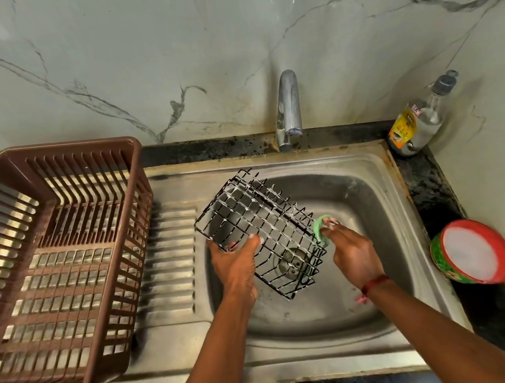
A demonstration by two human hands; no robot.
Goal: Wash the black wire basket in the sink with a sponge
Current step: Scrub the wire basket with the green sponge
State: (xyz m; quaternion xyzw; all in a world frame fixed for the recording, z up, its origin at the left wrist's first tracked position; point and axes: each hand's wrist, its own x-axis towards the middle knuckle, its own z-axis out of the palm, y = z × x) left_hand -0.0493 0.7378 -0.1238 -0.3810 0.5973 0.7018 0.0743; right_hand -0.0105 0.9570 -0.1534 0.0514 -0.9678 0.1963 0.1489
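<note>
The black wire basket (pixel 255 220) is held tilted over the steel sink (pixel 373 206), its wires flecked with white foam. My left hand (pixel 235 265) grips its near-left edge, thumb hooked over a wire. My right hand (pixel 350 252) holds a green sponge (pixel 320 225) pressed against the basket's right side. The drain shows through the basket's mesh.
A brown plastic dish rack (pixel 58 270) stands on the drainboard at the left. The tap (pixel 288 108) rises behind the sink, no water running. A clear bottle (pixel 419 119) stands in the back right corner. A red-rimmed green tub (pixel 474 252) of white cleaner sits on the black counter at right.
</note>
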